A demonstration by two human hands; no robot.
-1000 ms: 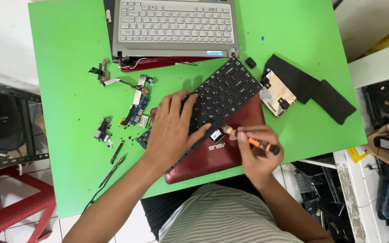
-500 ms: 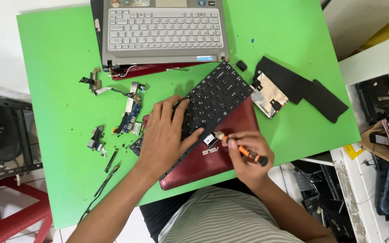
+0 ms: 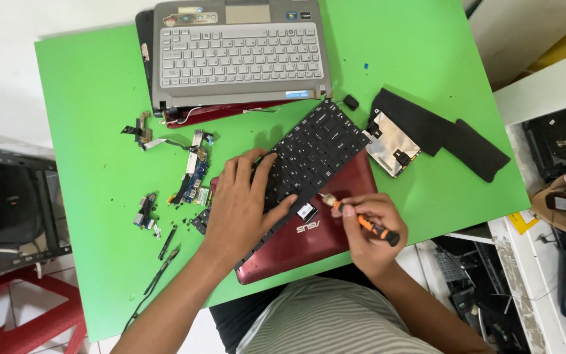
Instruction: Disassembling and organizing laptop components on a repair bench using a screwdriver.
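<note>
My left hand (image 3: pixel 242 204) lies flat on the left part of a loose black keyboard (image 3: pixel 316 147), pressing it down. The keyboard rests at an angle on a dark red laptop shell (image 3: pixel 335 229) at the table's near edge. My right hand (image 3: pixel 369 231) grips an orange and black screwdriver (image 3: pixel 369 227). Its tip points up-left at the keyboard's lower edge, beside a small white sticker (image 3: pixel 306 211) on the red shell.
On the green table (image 3: pixel 93 92) a silver laptop keyboard deck (image 3: pixel 238 56) lies at the back. Small circuit boards and cables (image 3: pixel 191 172) are scattered on the left. A metal drive (image 3: pixel 393 143) and black foam strips (image 3: pixel 441 131) lie to the right. Cluttered shelves stand on the right.
The view has shifted slightly, so everything sits a little lower in the frame. My left hand stays on the keyboard and my right hand keeps the screwdriver at the keyboard's lower edge.
</note>
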